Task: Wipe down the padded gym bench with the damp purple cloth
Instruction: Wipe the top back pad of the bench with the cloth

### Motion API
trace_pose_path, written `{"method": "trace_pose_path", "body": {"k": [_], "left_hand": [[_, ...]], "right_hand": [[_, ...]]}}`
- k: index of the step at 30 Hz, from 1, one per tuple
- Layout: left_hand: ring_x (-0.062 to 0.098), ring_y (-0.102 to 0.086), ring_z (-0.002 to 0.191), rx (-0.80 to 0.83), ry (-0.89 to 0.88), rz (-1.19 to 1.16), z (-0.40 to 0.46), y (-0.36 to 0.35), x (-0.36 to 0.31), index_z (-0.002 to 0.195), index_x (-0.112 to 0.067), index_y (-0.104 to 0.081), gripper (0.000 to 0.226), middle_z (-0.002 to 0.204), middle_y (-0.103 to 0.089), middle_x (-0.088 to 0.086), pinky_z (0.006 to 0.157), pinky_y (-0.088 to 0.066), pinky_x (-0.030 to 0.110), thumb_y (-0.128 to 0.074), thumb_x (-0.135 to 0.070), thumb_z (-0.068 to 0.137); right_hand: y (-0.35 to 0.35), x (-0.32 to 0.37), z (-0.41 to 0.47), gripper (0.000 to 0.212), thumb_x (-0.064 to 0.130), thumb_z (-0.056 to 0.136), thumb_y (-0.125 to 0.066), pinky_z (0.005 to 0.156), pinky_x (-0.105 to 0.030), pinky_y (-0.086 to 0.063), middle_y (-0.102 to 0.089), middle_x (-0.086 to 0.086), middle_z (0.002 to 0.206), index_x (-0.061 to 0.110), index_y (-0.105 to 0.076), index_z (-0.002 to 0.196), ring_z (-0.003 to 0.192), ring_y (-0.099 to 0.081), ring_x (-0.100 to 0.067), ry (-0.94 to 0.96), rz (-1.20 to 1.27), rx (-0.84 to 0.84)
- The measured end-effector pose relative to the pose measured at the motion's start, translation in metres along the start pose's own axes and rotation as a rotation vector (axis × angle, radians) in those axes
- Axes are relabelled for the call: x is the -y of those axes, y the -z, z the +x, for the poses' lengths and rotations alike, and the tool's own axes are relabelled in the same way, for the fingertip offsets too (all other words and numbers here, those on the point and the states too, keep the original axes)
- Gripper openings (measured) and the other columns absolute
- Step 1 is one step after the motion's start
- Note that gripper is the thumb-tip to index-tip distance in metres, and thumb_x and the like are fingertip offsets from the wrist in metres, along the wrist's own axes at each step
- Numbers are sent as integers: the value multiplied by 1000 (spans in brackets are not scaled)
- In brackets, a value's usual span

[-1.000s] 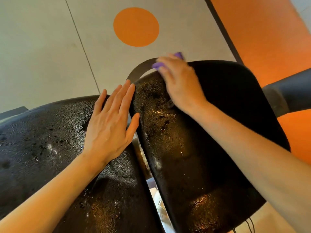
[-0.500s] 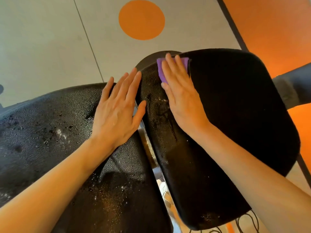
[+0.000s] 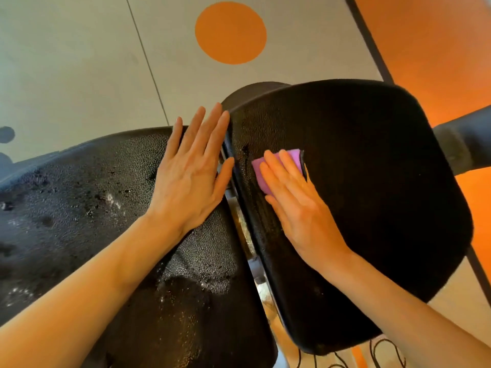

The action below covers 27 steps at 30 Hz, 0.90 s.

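The black padded bench has two pads split by a narrow gap. The right seat pad (image 3: 372, 181) is dark and matte. The left back pad (image 3: 79, 208) shines with wet droplets. My right hand (image 3: 295, 200) lies flat with straight fingers on the folded purple cloth (image 3: 265, 166), pressing it onto the seat pad near its left edge. Only the cloth's far end shows beyond my fingers. My left hand (image 3: 194, 171) rests flat and open on the back pad beside the gap.
Grey floor with an orange circle (image 3: 230, 32) lies beyond the bench. An orange floor area (image 3: 438, 49) runs along the right. A dark padded bar (image 3: 467, 139) juts in at the right edge. Black cords (image 3: 385, 354) lie under the seat pad.
My right hand has drawn the cloth back from the seat pad's far edge toward me along its left side. The left hand has stayed in place.
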State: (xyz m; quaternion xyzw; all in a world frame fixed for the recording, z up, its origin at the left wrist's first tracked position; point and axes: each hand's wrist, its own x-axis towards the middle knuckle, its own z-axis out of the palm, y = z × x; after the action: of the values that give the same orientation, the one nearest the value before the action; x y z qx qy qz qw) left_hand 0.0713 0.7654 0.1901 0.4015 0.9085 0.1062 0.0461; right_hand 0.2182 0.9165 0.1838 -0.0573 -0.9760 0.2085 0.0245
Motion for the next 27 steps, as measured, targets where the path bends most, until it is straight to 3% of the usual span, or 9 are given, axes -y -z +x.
{"method": "trace_pose_path", "body": {"k": [6, 11, 17, 20, 22, 27], "left_hand": [[22, -1, 154, 21, 69, 51, -23, 1, 13, 158, -12, -12, 64, 166, -6, 5, 126, -1, 41, -24, -43, 103], [22, -2, 154, 10, 74, 24, -22, -1, 13, 157, -11, -15, 63, 166, -7, 5, 126, -1, 41, -28, -42, 103], [24, -4, 154, -9, 66, 36, -22, -3, 13, 157, -9, -15, 63, 166, -9, 7, 126, -4, 43, -28, -40, 103], [24, -5, 154, -20, 60, 25, -22, -3, 14, 157, -10, -15, 63, 166, -10, 7, 126, -4, 43, -29, -40, 103], [24, -6, 154, -33, 58, 8, -22, -3, 14, 157, -9, -17, 63, 166, -11, 7, 126, -5, 43, -30, -40, 103], [25, -7, 154, -39, 49, 25, -23, -4, 14, 157, -9, -16, 63, 166, -12, 8, 126, -6, 44, -29, -39, 103]], "right_hand": [[-5, 10, 120, 44, 18, 102, -39, 121, -47, -18, -36, -12, 153, 3, -39, 143, 147, -22, -28, -51, 16, -101], [-3, 3, 31, 50, 11, 97, -49, 117, -49, -28, -34, -10, 154, 6, -37, 145, 147, -23, -26, 112, -27, 14], [-18, 32, 120, 40, 18, 99, -37, 119, -50, -18, -47, -10, 146, 4, -55, 133, 143, -31, -32, 41, -194, -102], [-21, 24, 59, 40, 11, 99, -45, 119, -51, -21, -41, -10, 151, 4, -48, 138, 146, -25, -30, 184, -222, -25], [-15, 24, 14, 42, 12, 100, -48, 119, -48, -23, -39, -8, 152, 6, -45, 141, 147, -23, -27, 182, -190, 46], [-24, 35, 81, 44, 6, 97, -48, 121, -48, -17, -35, -8, 154, 4, -44, 141, 147, -21, -30, 51, -164, -44]]}}
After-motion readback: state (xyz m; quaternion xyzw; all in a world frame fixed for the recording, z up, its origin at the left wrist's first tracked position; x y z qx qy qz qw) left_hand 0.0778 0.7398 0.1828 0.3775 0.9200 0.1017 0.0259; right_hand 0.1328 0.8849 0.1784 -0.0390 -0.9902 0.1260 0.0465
